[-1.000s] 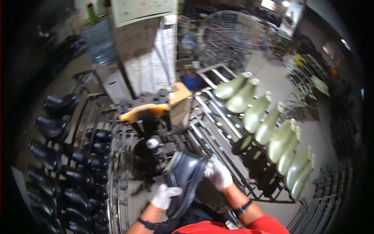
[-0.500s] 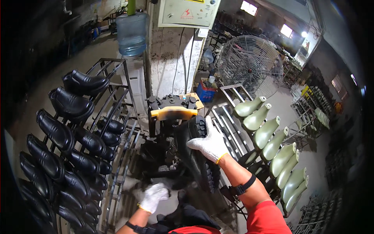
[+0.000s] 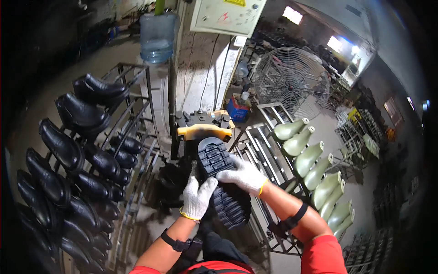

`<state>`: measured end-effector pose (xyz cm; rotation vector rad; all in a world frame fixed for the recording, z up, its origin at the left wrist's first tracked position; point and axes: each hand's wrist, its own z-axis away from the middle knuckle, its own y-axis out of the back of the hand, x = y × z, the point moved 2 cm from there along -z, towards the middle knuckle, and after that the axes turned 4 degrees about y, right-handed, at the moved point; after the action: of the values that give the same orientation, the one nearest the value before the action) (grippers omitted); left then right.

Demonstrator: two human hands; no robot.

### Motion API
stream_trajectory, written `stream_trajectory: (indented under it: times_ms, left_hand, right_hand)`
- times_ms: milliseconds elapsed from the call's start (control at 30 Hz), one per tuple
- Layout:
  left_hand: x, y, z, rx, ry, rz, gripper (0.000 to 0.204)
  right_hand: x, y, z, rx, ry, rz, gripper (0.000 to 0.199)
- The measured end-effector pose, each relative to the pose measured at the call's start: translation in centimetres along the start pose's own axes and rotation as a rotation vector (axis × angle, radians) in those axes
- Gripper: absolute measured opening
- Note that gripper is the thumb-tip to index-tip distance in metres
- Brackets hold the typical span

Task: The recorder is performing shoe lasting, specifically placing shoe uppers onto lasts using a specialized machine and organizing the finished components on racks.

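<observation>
A black boot point(image 3: 230, 205) lies sole-up between my hands, its thick treaded sole facing me. My white-gloved right hand point(image 3: 244, 176) grips the boot's right side, thumb across the middle of the sole. On the other side my left hand point(image 3: 198, 197), gloved too, holds the boot with its thumb near the sole's edge. The sole's upper end touches or overlaps, in my view, the dark machine point(image 3: 203, 119) with a worn yellow pad point(image 3: 203, 132) across its front. The boot's upper is mostly hidden under the sole.
At left stands a metal rack point(image 3: 148, 91) filled with black boots point(image 3: 61, 144). A second rack point(image 3: 269, 150) at right carries several pale green shoe lasts point(image 3: 309, 157). Behind are a caged fan point(image 3: 292, 84), a blue water bottle point(image 3: 157, 39) and a wall-mounted electrical box point(image 3: 226, 17).
My left hand has come up from below and taken hold of the boot. The boot has turned from its side so its sole now faces up.
</observation>
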<state>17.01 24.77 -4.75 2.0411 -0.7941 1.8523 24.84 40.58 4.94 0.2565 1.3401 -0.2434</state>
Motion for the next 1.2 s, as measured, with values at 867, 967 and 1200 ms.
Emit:
stream_trajectory:
  times_ms: [867,967,1200]
  left_hand:
    - [-0.6,4.5,3.9,-0.262,0.390,0.230,0.036]
    - [-1.2,4.2,4.8,-0.265,0.247,0.080,0.017]
    - [-1.8,5.3,10.3,-0.421,0.267,0.052,0.078]
  right_hand:
    - [8.6,-7.1,5.0,0.215,0.027,-0.608,0.045]
    - [9.2,-7.6,5.7,0.286,0.046,-0.613,0.040]
    - [11.9,-10.6,9.9,0.493,0.226,-0.321,0.047]
